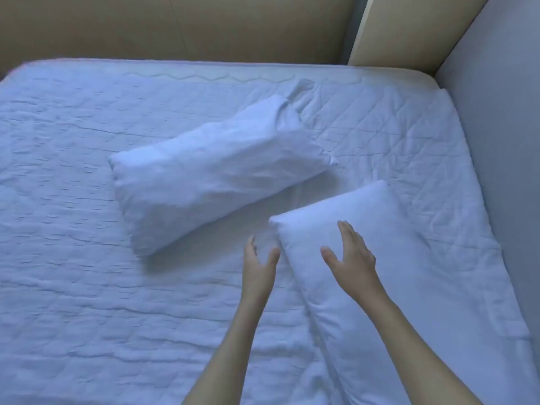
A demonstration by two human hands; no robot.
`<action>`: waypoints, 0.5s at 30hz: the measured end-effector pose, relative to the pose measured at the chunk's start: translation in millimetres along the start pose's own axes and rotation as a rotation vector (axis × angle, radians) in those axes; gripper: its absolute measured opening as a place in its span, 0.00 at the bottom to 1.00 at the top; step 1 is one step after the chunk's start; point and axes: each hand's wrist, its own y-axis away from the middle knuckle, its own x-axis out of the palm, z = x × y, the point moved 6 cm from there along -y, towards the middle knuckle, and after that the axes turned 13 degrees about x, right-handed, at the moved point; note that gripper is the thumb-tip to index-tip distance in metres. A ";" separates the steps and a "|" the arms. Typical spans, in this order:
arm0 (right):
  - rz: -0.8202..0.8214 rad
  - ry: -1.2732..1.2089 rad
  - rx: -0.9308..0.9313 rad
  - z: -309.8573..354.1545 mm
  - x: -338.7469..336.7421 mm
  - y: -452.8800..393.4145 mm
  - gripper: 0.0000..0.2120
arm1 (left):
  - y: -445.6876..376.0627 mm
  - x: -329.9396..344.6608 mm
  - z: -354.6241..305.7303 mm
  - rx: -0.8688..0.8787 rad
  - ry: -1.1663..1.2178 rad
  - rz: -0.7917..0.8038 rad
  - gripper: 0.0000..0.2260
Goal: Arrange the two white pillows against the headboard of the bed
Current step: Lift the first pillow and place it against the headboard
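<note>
Two white pillows lie on a white quilted bed (73,258). The far pillow (210,176) lies slantwise in the middle, its loose case end bunched toward the far edge. The near pillow (380,287) runs diagonally at the right, close to the grey padded panel (496,141). My right hand (350,255) hovers open over the near pillow's upper end, fingers spread. My left hand (258,264) is open just left of that pillow's corner, above the sheet. Neither hand holds anything.
A tan wall (204,27) runs along the far side of the bed. The grey padded panel stands along the right side. A pale vertical strip (361,33) sits in the corner between them. The bed cover is wrinkled at the left.
</note>
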 end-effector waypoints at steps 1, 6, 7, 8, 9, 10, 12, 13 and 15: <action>0.015 0.052 0.050 -20.1 7.9 -4.9 0.33 | 0.2 16.9 18.5 -0.078 0.036 0.022 0.33; 0.042 0.219 0.183 -108.0 45.5 -23.0 0.33 | 17.0 112.6 103.4 -0.339 0.216 0.077 0.33; 0.019 0.261 0.166 -120.3 49.8 -25.6 0.33 | 20.4 127.0 114.1 -0.350 0.233 0.050 0.33; -0.004 0.296 0.138 -130.9 51.5 -29.0 0.33 | 22.5 138.9 119.7 -0.350 0.254 0.020 0.32; -0.014 0.330 0.117 -137.5 50.6 -34.2 0.33 | 21.9 146.5 123.2 -0.352 0.273 -0.014 0.32; -0.020 0.341 0.109 -148.9 48.6 -42.4 0.34 | 19.4 154.7 128.0 -0.349 0.282 -0.034 0.34; -0.082 0.322 0.130 -174.8 32.3 -62.7 0.35 | 14.6 165.5 136.0 -0.323 0.276 -0.064 0.39; -0.116 0.303 0.193 -192.5 20.1 -76.1 0.36 | 10.2 167.8 141.6 -0.297 0.263 -0.072 0.39; -0.140 0.239 0.389 -235.7 -8.1 -100.0 0.41 | 3.7 168.1 155.1 -0.247 0.244 -0.079 0.40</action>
